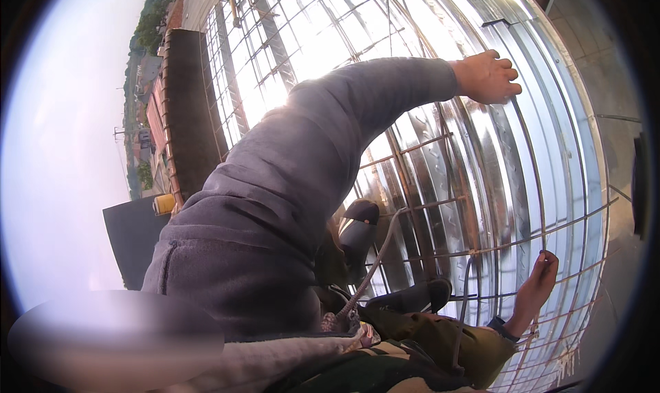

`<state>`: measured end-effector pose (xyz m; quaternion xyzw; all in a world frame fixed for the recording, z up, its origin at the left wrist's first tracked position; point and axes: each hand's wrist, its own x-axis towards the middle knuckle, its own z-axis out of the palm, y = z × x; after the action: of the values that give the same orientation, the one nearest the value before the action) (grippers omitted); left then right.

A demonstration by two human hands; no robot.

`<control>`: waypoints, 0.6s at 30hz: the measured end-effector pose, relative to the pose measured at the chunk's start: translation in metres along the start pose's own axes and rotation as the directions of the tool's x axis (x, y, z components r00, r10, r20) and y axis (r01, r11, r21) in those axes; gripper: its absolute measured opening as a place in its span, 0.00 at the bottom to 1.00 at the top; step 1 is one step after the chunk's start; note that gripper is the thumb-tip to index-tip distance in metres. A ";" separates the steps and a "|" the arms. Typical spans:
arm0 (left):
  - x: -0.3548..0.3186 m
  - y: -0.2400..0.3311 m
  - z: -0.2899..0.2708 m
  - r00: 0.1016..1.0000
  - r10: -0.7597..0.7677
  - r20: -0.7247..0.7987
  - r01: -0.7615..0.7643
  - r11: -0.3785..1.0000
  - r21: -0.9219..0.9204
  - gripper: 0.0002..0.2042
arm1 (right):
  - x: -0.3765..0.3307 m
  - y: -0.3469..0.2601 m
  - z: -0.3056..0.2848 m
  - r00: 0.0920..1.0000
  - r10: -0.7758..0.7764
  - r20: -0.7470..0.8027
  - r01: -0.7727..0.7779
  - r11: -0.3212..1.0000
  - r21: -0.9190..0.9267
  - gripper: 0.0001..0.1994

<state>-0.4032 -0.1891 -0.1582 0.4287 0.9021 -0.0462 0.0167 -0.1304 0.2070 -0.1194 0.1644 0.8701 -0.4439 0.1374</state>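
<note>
My left arm, in a grey sleeve, stretches across to the upper right. There my left hand is closed, its curled fingers at the upper part of a thin dark steel rod. The rod runs down over ribbed, shiny metal sheeting. Near its lower part my right hand, with a dark band at the wrist, pinches the rod between thumb and fingers. Around both hands lies a grid of thin, partly rusty steel bars. The palm side of my left hand is hidden.
Dark shoes rest on the sheeting among the bars. A grey cord hangs in front of me. A dark wall and a yellow container stand at the left. Beyond the sheeting's right edge is a lower grey surface.
</note>
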 end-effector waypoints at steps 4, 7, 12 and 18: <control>-0.053 -0.008 -0.041 0.993 -0.035 0.117 0.047 0.994 -0.100 0.20 | -0.015 -0.036 -0.046 0.998 -0.044 -0.055 0.044 0.999 -0.015 0.14; -0.132 -0.004 -0.081 0.911 -0.142 0.387 0.247 0.940 -0.235 0.20 | -0.035 -0.104 -0.082 0.998 -0.001 -0.055 -0.004 0.996 -0.093 0.13; -0.338 0.021 -0.194 0.541 -0.320 0.778 0.769 0.563 -0.303 0.20 | -0.088 -0.236 -0.111 0.998 0.023 0.057 -0.006 0.959 -0.283 0.10; -0.658 0.159 -0.274 -0.017 -0.592 0.805 0.975 -0.188 -0.117 0.23 | -0.151 -0.281 -0.092 0.943 0.120 0.310 0.026 0.903 -0.429 0.07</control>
<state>0.1381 -0.5700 0.1492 -0.3693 0.8291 0.2012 0.3683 -0.1167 0.1022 0.1952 0.0753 0.9065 -0.2600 0.3240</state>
